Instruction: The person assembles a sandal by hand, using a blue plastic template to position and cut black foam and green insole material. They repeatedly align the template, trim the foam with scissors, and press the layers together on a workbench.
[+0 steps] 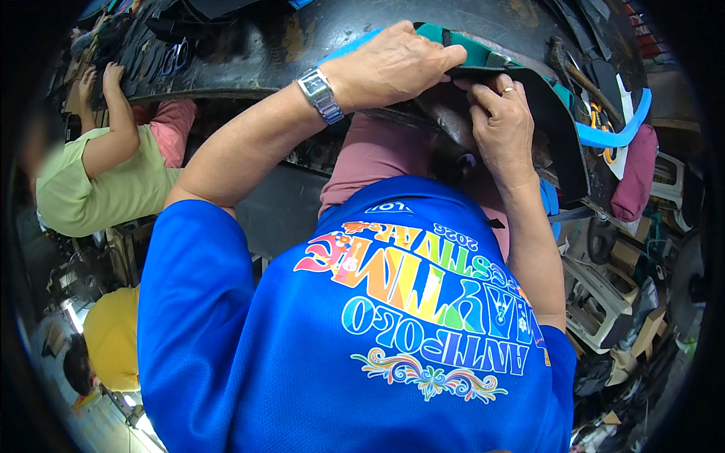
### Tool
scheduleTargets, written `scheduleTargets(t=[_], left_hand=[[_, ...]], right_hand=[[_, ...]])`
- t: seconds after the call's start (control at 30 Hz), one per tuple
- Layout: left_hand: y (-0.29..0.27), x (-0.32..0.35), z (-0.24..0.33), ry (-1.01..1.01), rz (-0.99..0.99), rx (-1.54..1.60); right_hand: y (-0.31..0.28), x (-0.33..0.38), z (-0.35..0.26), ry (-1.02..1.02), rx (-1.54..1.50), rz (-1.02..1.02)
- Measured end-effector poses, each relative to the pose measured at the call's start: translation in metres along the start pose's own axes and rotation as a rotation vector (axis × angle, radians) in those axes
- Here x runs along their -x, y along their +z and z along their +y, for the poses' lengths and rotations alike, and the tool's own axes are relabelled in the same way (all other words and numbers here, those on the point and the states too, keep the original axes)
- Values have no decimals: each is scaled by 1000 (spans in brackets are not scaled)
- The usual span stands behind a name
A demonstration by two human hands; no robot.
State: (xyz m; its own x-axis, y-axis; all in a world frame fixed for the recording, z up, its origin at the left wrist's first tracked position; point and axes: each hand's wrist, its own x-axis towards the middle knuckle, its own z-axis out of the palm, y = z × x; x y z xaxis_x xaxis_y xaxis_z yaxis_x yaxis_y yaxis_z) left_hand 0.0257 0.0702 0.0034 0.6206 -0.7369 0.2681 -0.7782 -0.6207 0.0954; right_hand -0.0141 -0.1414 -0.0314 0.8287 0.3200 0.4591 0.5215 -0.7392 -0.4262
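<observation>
A curved black sheet piece with a teal inner side (560, 128) bends from between my hands down to the right. My left hand (396, 66), with a metal-band watch on its wrist, is closed on the upper edge of this piece, thumb and fingers pressed together. My right hand (502, 124), wearing a ring, pinches the same edge a little to the right, palm toward me. The teal side (472, 53) shows beyond both hands. Beneath the piece, a rounded greyish-brown surface (449, 117) is partly hidden.
Worn dark table (257, 57) lies ahead. To the right are a hammer (593, 87), orange-handled scissors (600, 124), a bent blue strip (623, 134) and a maroon cloth roll (634, 174). White plastic stools (600, 306) stand lower right. A person in light green (91, 181) works at left.
</observation>
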Motion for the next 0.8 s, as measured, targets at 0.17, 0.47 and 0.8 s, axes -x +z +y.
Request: scheduleTargets(t=[0.17,0.47,0.8], left_hand=[[-1,1,4,-178,-63,4],[4,-5,-3,-210,43,14],[-7,10,-15,-287,20,340]], right_hand=[[-3,0,-5,-20,1,-31],[27,-18,-19,-233,265,-20],[19,-13,-7,-70,-133,43]])
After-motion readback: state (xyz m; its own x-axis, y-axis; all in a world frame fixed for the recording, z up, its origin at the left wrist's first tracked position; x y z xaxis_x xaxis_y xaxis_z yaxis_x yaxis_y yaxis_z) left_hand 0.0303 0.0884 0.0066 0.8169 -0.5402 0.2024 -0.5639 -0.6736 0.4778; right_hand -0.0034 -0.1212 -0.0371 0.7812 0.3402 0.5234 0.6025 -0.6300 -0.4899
